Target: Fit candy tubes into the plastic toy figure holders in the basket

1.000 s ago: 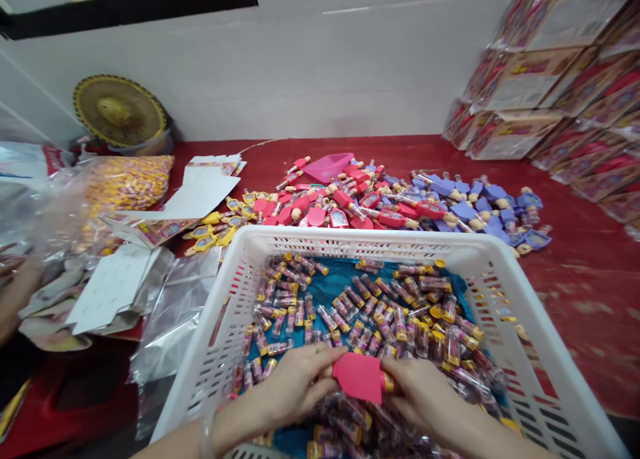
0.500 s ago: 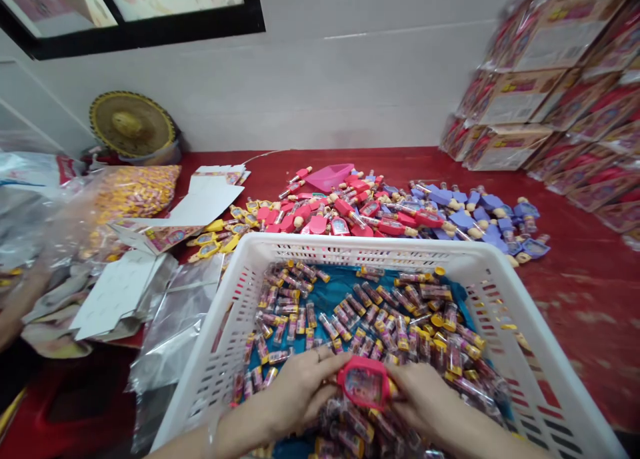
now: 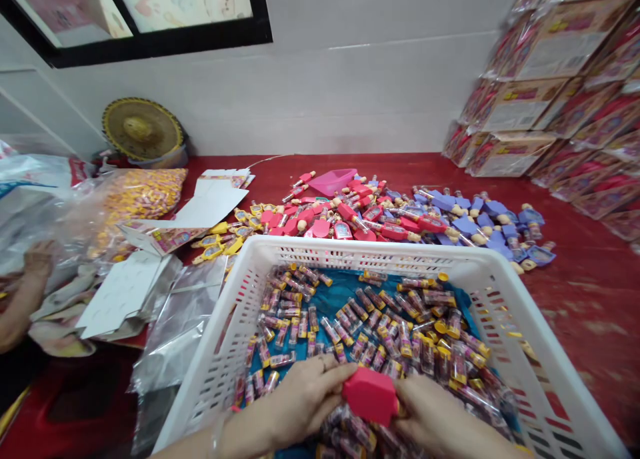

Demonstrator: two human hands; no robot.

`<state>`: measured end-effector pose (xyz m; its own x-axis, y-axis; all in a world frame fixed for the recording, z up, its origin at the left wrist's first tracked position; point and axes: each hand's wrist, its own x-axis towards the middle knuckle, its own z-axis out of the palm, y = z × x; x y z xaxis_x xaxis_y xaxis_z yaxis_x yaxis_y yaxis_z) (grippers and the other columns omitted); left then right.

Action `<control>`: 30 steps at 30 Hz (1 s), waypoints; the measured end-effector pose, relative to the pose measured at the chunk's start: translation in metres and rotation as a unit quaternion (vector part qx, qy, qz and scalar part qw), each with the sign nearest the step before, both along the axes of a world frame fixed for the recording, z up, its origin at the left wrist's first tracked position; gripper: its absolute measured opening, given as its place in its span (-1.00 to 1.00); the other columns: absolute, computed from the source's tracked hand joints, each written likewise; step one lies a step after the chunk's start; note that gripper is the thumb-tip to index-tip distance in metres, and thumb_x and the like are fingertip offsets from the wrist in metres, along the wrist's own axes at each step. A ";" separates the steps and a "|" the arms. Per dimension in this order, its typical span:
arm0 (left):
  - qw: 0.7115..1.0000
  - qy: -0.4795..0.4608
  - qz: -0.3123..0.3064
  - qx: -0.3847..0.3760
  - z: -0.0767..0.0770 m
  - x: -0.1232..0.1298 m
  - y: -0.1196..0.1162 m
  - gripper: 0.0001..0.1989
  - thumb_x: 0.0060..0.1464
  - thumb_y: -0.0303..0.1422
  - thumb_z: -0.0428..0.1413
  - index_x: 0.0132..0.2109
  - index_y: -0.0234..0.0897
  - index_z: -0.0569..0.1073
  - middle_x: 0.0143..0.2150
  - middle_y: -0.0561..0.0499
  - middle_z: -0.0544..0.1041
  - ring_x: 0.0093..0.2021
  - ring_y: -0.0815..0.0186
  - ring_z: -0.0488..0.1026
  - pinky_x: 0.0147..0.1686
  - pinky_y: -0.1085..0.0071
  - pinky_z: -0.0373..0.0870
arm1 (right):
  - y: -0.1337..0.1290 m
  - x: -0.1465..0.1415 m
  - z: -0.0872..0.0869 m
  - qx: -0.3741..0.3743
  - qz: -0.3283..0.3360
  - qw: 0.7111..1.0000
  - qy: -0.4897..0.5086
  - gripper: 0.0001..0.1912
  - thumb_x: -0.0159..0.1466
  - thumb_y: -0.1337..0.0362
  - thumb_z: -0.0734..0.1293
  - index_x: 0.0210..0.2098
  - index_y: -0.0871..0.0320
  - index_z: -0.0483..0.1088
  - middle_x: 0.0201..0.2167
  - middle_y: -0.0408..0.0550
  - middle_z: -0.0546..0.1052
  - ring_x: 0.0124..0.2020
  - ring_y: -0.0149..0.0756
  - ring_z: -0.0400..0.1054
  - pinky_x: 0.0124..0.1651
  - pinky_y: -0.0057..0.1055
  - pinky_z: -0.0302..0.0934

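Between my two hands, over the basket's near part, is a pink-red plastic toy piece (image 3: 371,395) with its plain flat side toward me. My left hand (image 3: 311,393) grips its left end, fingers bent around it. The fingers of my right hand (image 3: 424,405) close on its right end, where a bit of yellow shows. Beneath both hands, many small clear tubes with yellow caps (image 3: 357,309) lie loose on a blue sheet (image 3: 334,289) inside a white slotted plastic basket (image 3: 380,249).
Behind the basket lie heaps of red pieces (image 3: 320,229), purple pieces (image 3: 465,225) and yellow pieces (image 3: 213,249). White cards (image 3: 117,299) and clear bags (image 3: 175,339) are at left, beside another person's arm (image 3: 23,305). Wrapped boxes (image 3: 520,99) stand stacked at right on the red table (image 3: 575,299).
The red piece has turned over: its framed picture side faced me before, now its plain side does. Both hands keep hold of it. The camera view has shifted slightly.
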<state>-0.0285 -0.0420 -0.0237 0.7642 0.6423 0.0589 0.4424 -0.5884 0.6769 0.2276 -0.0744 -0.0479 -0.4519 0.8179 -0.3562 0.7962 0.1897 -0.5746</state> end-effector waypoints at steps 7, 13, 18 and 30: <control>0.999 -0.024 0.036 -0.029 -0.012 0.001 0.002 -0.55 0.18 -0.41 0.02 0.22 -0.18 0.28 -0.13 -0.07 0.49 -0.23 0.29 0.38 -0.25 0.42 0.32 | 0.010 0.009 0.005 0.128 0.024 0.990 -0.050 -0.91 0.02 0.45 0.29 -0.45 0.17 0.35 -0.57 -0.18 0.43 -0.58 -0.41 0.22 -0.51 -0.48 -0.03; 0.908 -0.015 -0.037 -0.417 0.012 0.001 0.004 -0.62 0.12 -0.18 0.11 0.05 -0.22 0.42 -0.25 0.07 0.48 -0.38 0.37 0.36 -0.46 0.56 0.23 | -0.007 -0.006 -0.025 0.439 0.079 0.892 -0.071 -0.77 0.04 0.48 0.24 -0.28 0.21 0.37 -0.46 0.00 0.51 -0.46 -0.24 0.36 -0.30 -0.36 0.13; 0.995 0.069 -0.059 0.048 -0.008 0.003 -0.008 -0.50 0.22 -0.39 -0.01 0.28 -0.18 0.15 -0.19 -0.07 0.50 -0.28 0.28 0.42 -0.32 0.45 0.35 | 0.000 -0.004 0.009 -0.063 0.041 0.997 -0.010 -0.89 0.00 0.30 0.34 -0.44 0.14 0.34 -0.58 -0.27 0.40 -0.58 -0.45 0.22 -0.58 -0.55 -0.08; 0.961 0.093 -0.017 -0.261 0.005 -0.005 0.011 -0.30 -0.04 -0.05 0.23 0.22 -0.13 0.28 -0.10 0.03 0.53 -0.24 0.24 0.48 -0.27 0.44 0.39 | 0.004 -0.006 -0.025 0.420 0.078 0.901 -0.068 -0.83 0.08 0.47 0.28 -0.31 0.19 0.40 -0.45 -0.03 0.52 -0.46 -0.25 0.36 -0.30 -0.36 0.11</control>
